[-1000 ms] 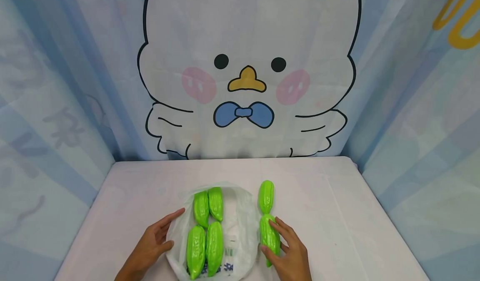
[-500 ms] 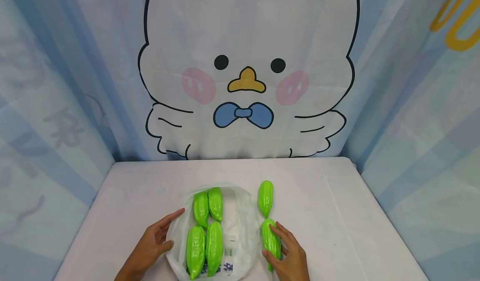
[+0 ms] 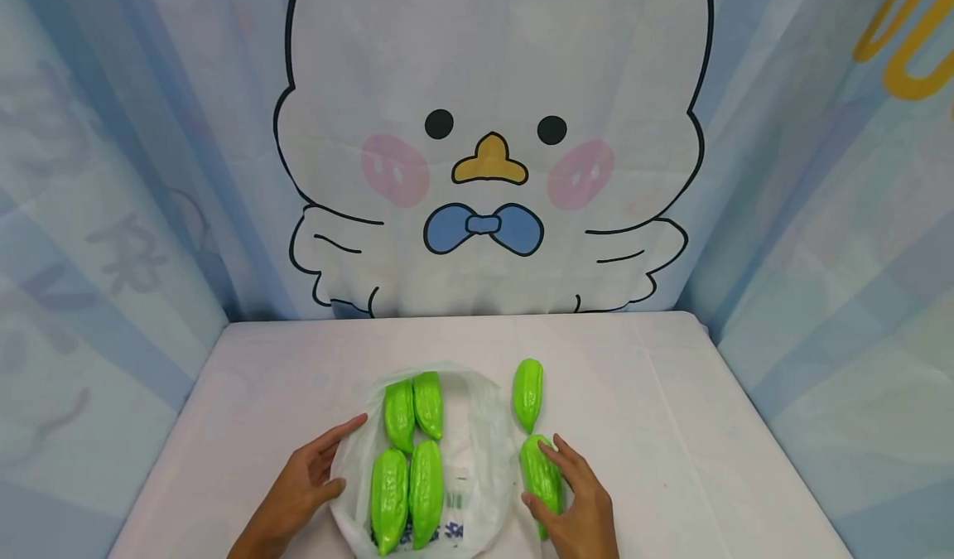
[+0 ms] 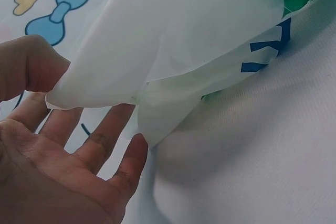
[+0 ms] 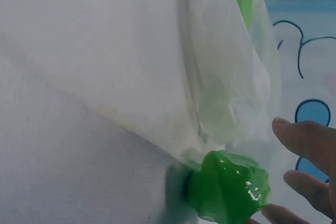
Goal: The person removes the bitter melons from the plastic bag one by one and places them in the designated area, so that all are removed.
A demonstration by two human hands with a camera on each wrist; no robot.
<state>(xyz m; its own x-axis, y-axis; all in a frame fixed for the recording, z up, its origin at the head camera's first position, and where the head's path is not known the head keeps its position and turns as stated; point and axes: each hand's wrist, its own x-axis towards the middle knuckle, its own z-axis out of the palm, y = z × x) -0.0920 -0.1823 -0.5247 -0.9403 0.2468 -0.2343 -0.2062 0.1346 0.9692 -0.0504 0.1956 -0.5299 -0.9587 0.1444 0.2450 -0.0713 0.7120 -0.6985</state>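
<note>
My left hand (image 3: 301,480) holds the left rim of a white plastic bag (image 3: 484,443), the thumb on one side and fingers on the other in the left wrist view. Glossy green bitter melons lie in the bag in two pairs, one of them a long bitter melon (image 3: 389,499) at the front left. Right of the bag, my right hand (image 3: 577,501) is spread around a loose bitter melon (image 3: 542,476), fingertips at its top and thumb at its left side. Parted fingers show beside that melon's end in the right wrist view. Another bitter melon (image 3: 527,393) lies just behind it.
A white cloth covers the table (image 3: 633,426). Behind it hangs a curtain (image 3: 492,62) printed with a cartoon bird, and blue patterned curtains (image 3: 82,294) close off both sides. Blue and green print marks the bag.
My right hand first drew the front loose bitter melon slightly towards me, parting it from the one behind; then its fingers spread wider and shifted slightly right. The left hand stayed still.
</note>
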